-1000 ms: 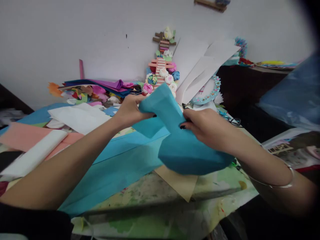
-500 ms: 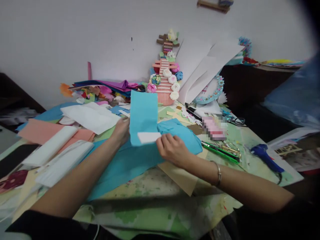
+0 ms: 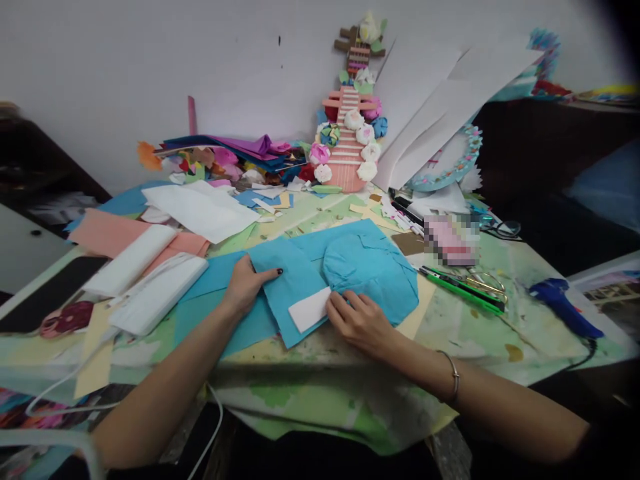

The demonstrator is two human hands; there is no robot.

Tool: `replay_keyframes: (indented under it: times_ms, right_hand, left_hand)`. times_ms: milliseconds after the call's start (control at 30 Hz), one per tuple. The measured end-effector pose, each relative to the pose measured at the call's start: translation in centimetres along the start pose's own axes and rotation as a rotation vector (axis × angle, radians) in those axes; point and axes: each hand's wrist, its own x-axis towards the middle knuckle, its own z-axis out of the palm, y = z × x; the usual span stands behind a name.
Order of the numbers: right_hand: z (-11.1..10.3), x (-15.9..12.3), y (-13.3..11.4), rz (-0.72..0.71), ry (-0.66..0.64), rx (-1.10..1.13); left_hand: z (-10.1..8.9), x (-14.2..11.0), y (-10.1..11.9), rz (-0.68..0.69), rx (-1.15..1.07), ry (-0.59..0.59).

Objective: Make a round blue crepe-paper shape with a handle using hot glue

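A sheet of blue crepe paper (image 3: pixel 283 280) lies tilted over the table's near part. Its left edge is pinched by my left hand (image 3: pixel 245 287), thumb on top, the other fingers partly hidden. On its lower right corner rests a small white rectangular piece of card (image 3: pixel 307 311). With curled fingers my right hand (image 3: pixel 360 321) grips the right end of that card. Just behind my right hand is a rounded form wrapped in blue paper (image 3: pixel 370 270). More blue paper (image 3: pixel 215 327) spreads under my left hand.
Right of the wrapped form lie a green utility knife (image 3: pixel 465 291), scissors (image 3: pixel 490 285) and a blue glue gun (image 3: pixel 565 307). White packs (image 3: pixel 157 293), orange paper (image 3: pixel 107 233) and a white sheet (image 3: pixel 205 208) lie left. A flower-decorated guitar-shaped craft (image 3: pixel 350 150) leans against the wall.
The blue sheet has gone from standing upright to lying low over the table. The white card has tilted with it, still at my right fingers. The view has shifted.
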Motion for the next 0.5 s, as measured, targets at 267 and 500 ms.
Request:
replay_keyframes:
  times_ms: [267,500]
  right_hand:
    - [-0.7,-0.7,-0.4,-0.006,-0.112,0.193]
    - [0.2,-2.0,-1.5,0.116,-0.083,0.219]
  left_hand:
    - [-1.1,-2.2,-0.3,0.119,0.228,0.140]
    - [1.8,-9.4,-0.6,0.867,1.012,-0.279]
